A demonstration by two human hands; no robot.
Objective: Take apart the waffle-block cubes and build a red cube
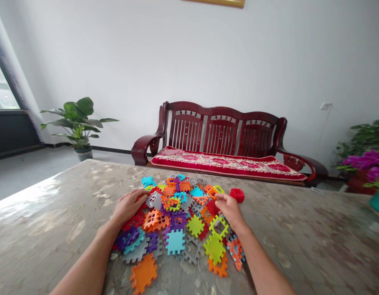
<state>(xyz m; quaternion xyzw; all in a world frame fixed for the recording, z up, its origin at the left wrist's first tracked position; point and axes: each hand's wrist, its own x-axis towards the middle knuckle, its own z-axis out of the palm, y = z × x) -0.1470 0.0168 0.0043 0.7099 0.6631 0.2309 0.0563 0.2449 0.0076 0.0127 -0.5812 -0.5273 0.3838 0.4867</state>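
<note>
A heap of flat plastic pieces with notched edges lies on the table, among them a light blue square (175, 241), a lime green square (195, 226) and an orange square (143, 273). My left hand (129, 206) rests at the heap's left edge, its fingertips beside a grey window piece (154, 200); whether they grip anything is hidden. At the right side, my right hand (230, 208) has its thumb and fingers together at a red piece (213, 207). Just beyond that hand sits a separate red cluster (237, 195).
The patterned table (287, 233) extends to both sides. Behind it stands a dark red wooden bench (223, 127) with a red floral cover (226, 163). A potted plant (80, 123) is at the left. Purple flowers (369, 164) in a teal pot (378, 201) stand at the right.
</note>
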